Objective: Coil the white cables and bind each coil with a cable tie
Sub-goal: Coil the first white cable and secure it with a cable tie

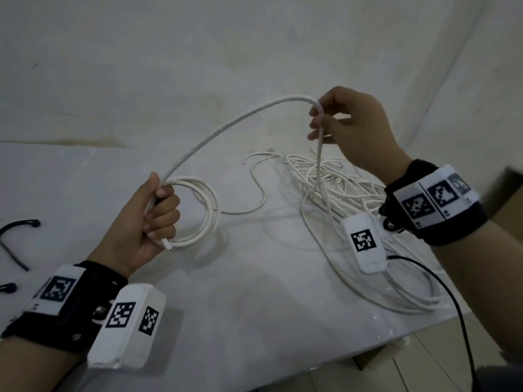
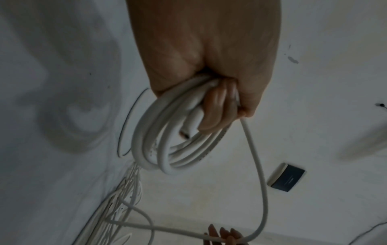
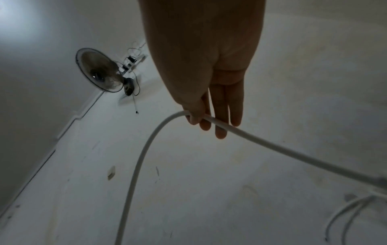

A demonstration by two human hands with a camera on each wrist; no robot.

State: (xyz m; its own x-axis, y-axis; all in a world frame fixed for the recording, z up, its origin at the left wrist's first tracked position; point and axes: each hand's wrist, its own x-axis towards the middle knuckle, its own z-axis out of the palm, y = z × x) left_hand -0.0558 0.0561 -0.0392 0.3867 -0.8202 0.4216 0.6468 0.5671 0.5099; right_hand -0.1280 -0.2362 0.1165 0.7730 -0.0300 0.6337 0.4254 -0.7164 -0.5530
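Note:
My left hand (image 1: 158,210) grips a small coil of white cable (image 1: 198,213) above the table, fingers curled round several loops (image 2: 167,145). From that fist the same cable (image 1: 226,128) arcs up and to the right. My right hand (image 1: 319,123) holds it raised, pinching it between thumb and fingers (image 3: 196,116) while the other fingers stay fairly straight. Below the right hand the cable drops into a loose tangle of white cables (image 1: 339,182) on the table. Black cable ties (image 1: 17,230) lie at the left edge.
The white table (image 1: 254,292) ends at the lower right, where floor tiles and a cardboard box (image 1: 506,190) show. A black wire (image 1: 452,301) hangs from my right wrist. A fan (image 3: 100,71) is on the wall in the right wrist view.

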